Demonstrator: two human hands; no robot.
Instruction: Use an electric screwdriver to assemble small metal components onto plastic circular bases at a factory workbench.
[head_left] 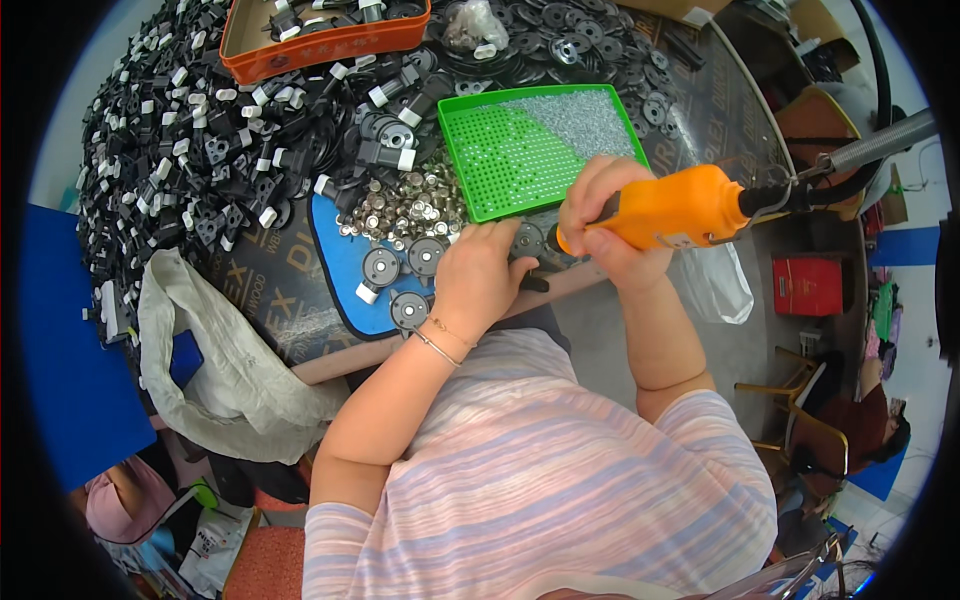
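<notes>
Head view: the right hand (605,215) is wrapped tight round an orange driver (675,208), whose long axis runs left to right, tip pointing left at a black disc (527,240) on the table edge. The left hand (480,275) lies curled over that disc, pressing it down. Just behind stands a green tray (500,160); silver caps (405,205) and more discs crowd a blue mat (340,260).

A single head-worn fisheye view looks steeply down, close over the dark round wooden counter (300,290), whose far edge curves toward twelve o'clock.
</notes>
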